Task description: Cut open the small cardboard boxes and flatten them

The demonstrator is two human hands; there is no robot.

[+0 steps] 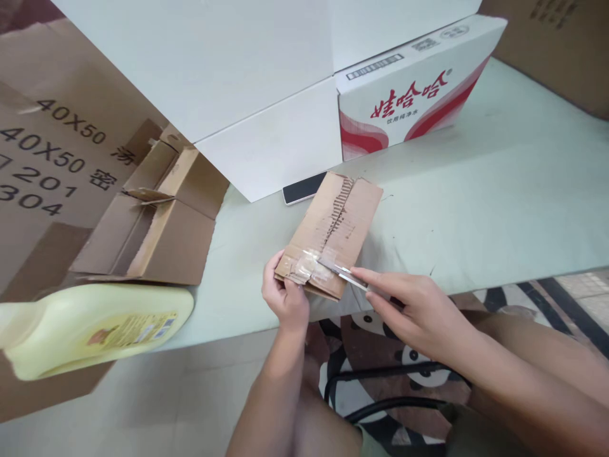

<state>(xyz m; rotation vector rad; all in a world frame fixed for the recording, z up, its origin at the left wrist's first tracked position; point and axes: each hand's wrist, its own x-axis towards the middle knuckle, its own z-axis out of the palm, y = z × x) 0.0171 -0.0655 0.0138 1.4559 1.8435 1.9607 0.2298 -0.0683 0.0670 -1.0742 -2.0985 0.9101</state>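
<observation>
A small flat brown cardboard box lies on the pale green table, with torn tape and clear tape along its seam. My left hand grips its near left corner, fingers curled on the edge. My right hand pinches a thin silver blade, its tip on the taped near end of the box.
An open brown carton sits at the left. A yellow plastic jug lies at the table's near left edge. A large white box and a red-and-white printed carton stand behind; a phone lies under the white box's edge.
</observation>
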